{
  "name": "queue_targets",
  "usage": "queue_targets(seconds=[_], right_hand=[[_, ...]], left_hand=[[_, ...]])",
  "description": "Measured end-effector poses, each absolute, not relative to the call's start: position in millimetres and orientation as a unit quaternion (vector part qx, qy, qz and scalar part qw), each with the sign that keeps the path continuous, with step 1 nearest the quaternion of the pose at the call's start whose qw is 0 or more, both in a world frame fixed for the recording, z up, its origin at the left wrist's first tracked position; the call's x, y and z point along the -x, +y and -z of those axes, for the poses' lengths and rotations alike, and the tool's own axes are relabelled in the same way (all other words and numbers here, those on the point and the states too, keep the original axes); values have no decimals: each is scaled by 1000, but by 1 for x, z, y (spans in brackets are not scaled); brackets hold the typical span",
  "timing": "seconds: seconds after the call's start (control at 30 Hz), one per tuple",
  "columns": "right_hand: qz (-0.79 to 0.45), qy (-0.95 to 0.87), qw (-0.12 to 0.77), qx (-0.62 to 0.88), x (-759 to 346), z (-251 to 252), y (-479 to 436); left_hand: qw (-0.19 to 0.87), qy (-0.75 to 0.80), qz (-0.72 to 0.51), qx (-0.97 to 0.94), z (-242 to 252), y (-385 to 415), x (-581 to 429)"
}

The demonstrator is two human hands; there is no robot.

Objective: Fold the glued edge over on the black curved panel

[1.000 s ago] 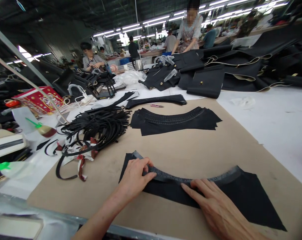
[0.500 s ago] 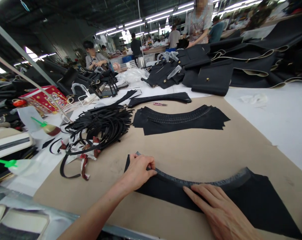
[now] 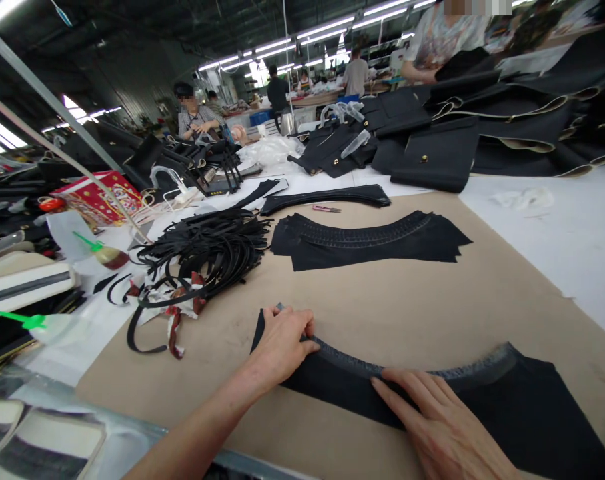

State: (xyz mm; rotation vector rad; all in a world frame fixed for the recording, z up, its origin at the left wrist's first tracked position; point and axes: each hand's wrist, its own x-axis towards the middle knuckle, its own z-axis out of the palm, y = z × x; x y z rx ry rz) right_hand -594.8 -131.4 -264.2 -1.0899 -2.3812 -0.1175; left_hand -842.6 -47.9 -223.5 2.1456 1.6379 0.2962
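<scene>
A black curved panel [image 3: 342, 393], leather or fabric, lies before me with a narrow grey, rough-looking strip [image 3: 349, 357] along its concave upper edge. My left hand [image 3: 285, 337] is closed at the panel's left end, thumb and curled fingers pinching the edge. My right hand [image 3: 439, 413] rests on the middle of the panel, fingers stretched out, the tips touching the strip. Beyond the hands lies a stack of similar black panels [image 3: 372, 240] with a stitched-looking band along the curve. Behind it are a further bundle of black curved pieces [image 3: 327, 197] and small red-handled thread snips [image 3: 326, 209].
Brown board [image 3: 222, 387] covers the near tabletop. At left lie a heap of black strips [image 3: 207, 247], reddish scraps [image 3: 177, 333] and green-tipped bottles [image 3: 105, 253]. Black bag parts [image 3: 432, 157] are piled at the back. Co-workers [image 3: 197, 117] stand or sit beyond.
The whole view has shifted slightly, so most things appear a little further right. My right hand's fingertips now overlap the strip more. My left hand keeps its pinch at the panel's left end.
</scene>
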Motion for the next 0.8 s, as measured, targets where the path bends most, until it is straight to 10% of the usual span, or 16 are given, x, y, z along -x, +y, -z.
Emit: queue_targets(seconds=[0.8], right_hand=[[82,-885,227,398,652,273,-118]], left_hand=[[217,615,-153,-743,218,-33,885]])
